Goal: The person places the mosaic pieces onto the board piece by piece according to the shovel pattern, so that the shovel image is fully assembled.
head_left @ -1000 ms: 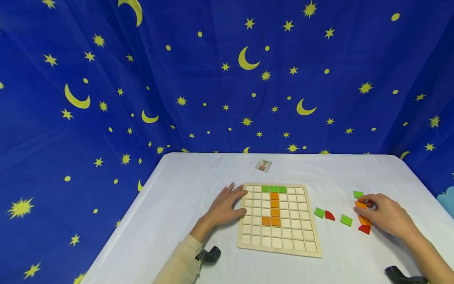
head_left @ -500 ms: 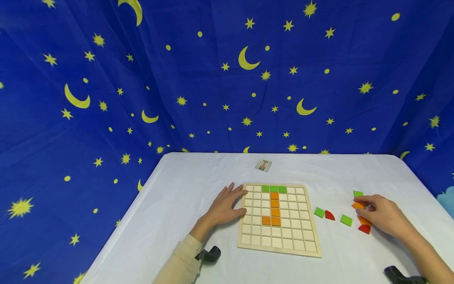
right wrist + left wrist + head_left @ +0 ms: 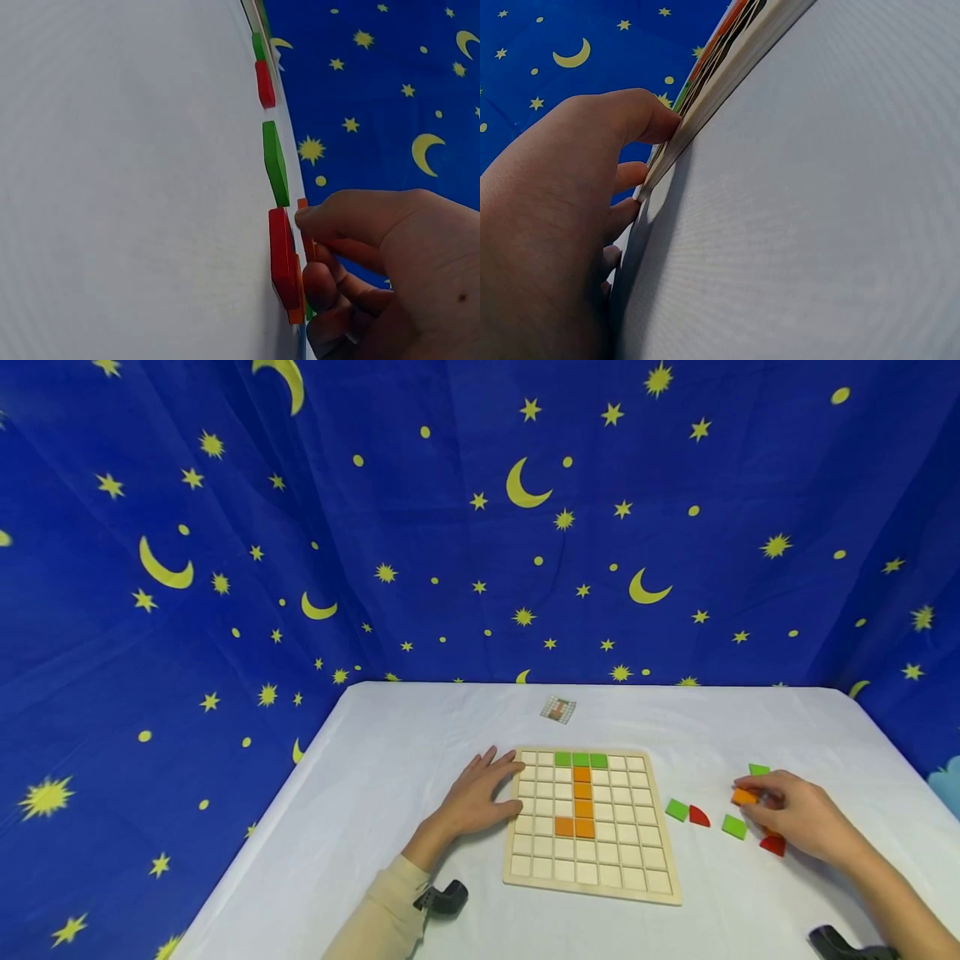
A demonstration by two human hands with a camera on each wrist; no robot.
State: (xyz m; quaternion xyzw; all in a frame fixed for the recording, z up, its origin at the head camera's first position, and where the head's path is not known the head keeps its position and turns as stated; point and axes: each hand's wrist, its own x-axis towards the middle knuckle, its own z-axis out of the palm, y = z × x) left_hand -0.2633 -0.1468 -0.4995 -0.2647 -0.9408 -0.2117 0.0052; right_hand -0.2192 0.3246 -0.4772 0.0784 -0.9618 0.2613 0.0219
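My left hand rests with spread fingers against the left edge of a wooden grid board. In the left wrist view its thumb touches the board's side. Green tiles form a short row at the board's top, above a column of orange tiles that turns left at its foot. To the right, my right hand pinches an orange tile between thumb and fingers. Beneath that hand lie a red quarter-round piece and another orange tile, partly hidden.
Between board and right hand lie a green tile, a red quarter-round piece and another green tile. One more green tile sits behind the right hand. A small pattern card lies beyond the board.
My right hand has shifted slightly left, carrying the orange tile away from the other orange one. The left hand stays in place at the board.
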